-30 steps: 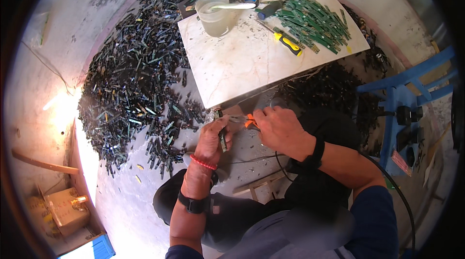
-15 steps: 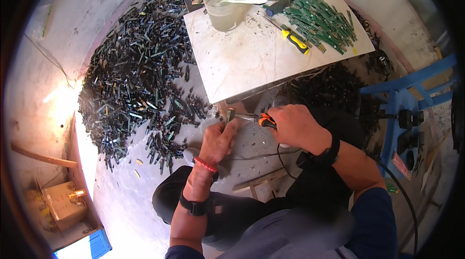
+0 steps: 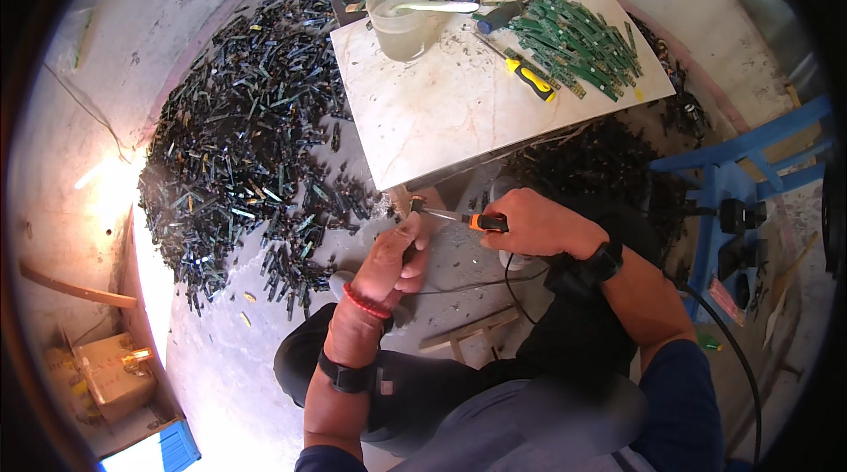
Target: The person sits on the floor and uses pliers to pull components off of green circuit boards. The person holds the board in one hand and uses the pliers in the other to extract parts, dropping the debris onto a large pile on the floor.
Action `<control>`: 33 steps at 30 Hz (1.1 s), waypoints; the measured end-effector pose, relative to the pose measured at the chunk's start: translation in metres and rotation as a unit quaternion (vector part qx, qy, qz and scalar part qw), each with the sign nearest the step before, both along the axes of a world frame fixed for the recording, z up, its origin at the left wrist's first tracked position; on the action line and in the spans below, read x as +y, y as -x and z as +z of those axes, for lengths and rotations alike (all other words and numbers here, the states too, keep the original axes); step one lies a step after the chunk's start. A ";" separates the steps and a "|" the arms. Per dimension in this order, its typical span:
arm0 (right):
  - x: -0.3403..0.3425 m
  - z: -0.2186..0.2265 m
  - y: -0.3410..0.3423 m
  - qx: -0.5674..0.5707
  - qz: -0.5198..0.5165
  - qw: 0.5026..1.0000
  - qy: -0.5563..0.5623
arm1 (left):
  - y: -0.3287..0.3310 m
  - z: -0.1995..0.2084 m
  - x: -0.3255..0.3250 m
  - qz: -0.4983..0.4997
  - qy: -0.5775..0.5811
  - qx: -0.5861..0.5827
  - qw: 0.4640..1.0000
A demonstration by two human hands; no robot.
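Observation:
In front of my knees, just below the table's near edge, both hands meet over a small piece. My left hand (image 3: pixel 397 253) pinches a small dark circuit board strip (image 3: pixel 417 203) whose tip sticks up past the thumb; the rest is hidden by the fingers. Closed round the orange-and-black handles of a pair of pliers (image 3: pixel 481 221) is my right hand (image 3: pixel 540 223). The metal jaws point left and touch or nearly touch the strip's upper end; whether they grip it is too small to tell.
A marble-patterned board (image 3: pixel 432 119) tops the low table. It bears a plastic cup (image 3: pixel 401 35) with a white-handled tool, a yellow-black screwdriver (image 3: pixel 532 79) and piled green circuit strips (image 3: pixel 578 40). A large heap of dark strips (image 3: pixel 247 128) covers the floor left. A blue chair (image 3: pixel 706 234) stands right.
My left hand has turned, and the strip now shows less of its green face. The pliers have shifted slightly down, their jaws still at the strip's tip.

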State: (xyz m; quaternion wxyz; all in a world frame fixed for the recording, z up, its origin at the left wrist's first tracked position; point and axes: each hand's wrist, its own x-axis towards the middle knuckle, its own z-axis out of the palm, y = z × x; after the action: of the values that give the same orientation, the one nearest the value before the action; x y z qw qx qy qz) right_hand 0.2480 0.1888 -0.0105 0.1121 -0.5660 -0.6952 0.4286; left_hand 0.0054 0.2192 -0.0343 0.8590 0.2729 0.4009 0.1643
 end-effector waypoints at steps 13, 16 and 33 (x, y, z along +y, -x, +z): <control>0.010 0.013 -0.001 0.324 0.011 0.894 0.309 | 0.010 0.015 -0.005 0.017 0.119 -0.319 0.940; 0.007 0.015 0.006 0.401 -0.014 0.840 0.366 | 0.013 0.016 -0.007 0.019 0.117 -0.350 0.929; 0.012 0.025 0.021 0.013 0.013 1.000 0.019 | 0.003 0.008 -0.008 0.095 -0.137 0.124 0.978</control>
State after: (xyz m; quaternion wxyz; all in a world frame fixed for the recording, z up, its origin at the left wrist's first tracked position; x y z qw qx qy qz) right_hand 0.2273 0.2003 0.0144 0.1048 -0.5532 -0.6927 0.4507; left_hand 0.0024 0.2111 -0.0262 0.7378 0.3668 0.5017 0.2633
